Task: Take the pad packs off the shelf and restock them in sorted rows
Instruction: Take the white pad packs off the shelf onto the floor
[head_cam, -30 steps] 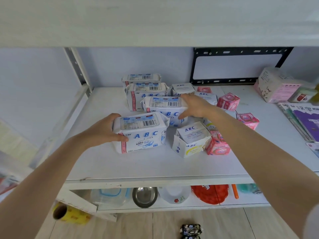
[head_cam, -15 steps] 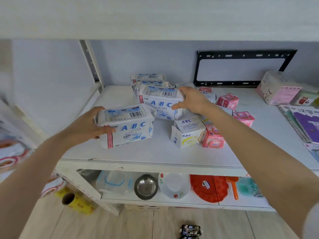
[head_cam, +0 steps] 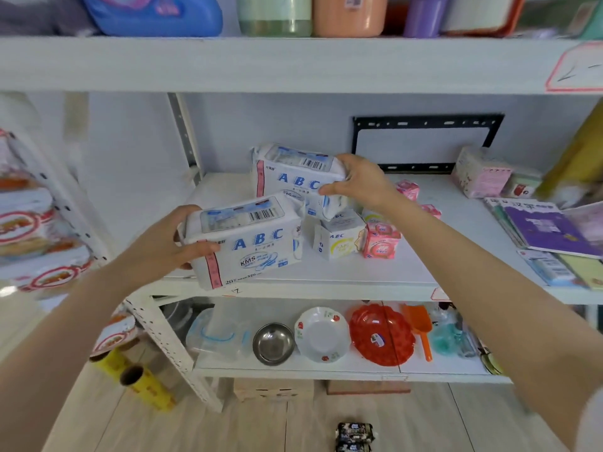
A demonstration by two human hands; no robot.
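Head view. The left hand (head_cam: 160,246) grips the left end of the near pack (head_cam: 251,239), thumb across its front and fingers behind. The pack is tilted, and its lower corner overlaps the front edge of the shelf (head_cam: 359,272). The right hand (head_cam: 362,184) grips the right end of the far pack (head_cam: 293,177), held behind and above the near one; the two overlap in view. Just right of the near pack, a small box (head_cam: 337,239) and a pink pack (head_cam: 380,239) stand on the shelf. A steel bowl (head_cam: 273,343) and a plate (head_cam: 321,334) lie on the tier below.
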